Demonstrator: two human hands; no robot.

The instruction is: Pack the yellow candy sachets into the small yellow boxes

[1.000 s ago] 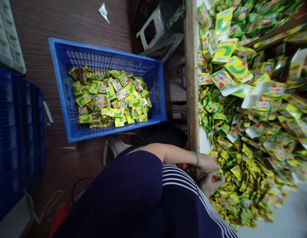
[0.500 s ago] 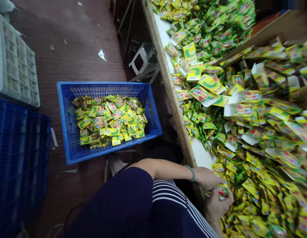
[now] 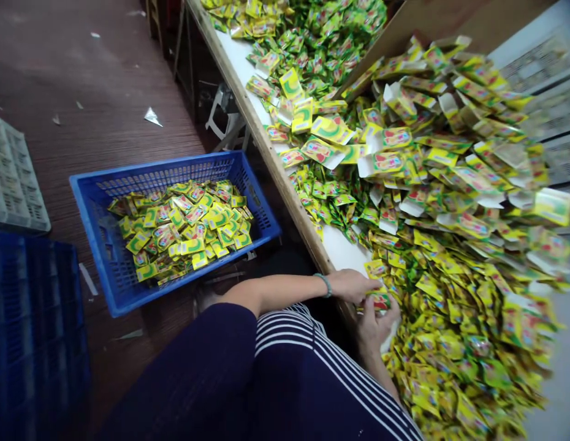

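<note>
At the table's near edge my right hand (image 3: 377, 326) is closed around a small yellow, green and red box (image 3: 381, 300). My left hand (image 3: 350, 285), with a beaded bracelet at its wrist, reaches in from the other side, its fingers pressed to the upper end of the same box. The fingertips partly hide the box, so I cannot tell whether its flap is open. Beside both hands lies a heap of yellow and green sachets (image 3: 432, 343). Farther up the table is a pile of printed boxes (image 3: 386, 162), several with white end flaps standing open.
A blue basket (image 3: 94, 245) of filled-looking yellow boxes stands left of the table's wooden edge (image 3: 285, 184). Green sachets (image 3: 331, 49) are heaped at the far end by a cardboard panel (image 3: 432, 24). White (image 3: 18, 177) and blue crates (image 3: 34, 318) stand at far left.
The view has swung to the right, so the table, basket and hands appear farther left. Both hands stay together on the small box.
</note>
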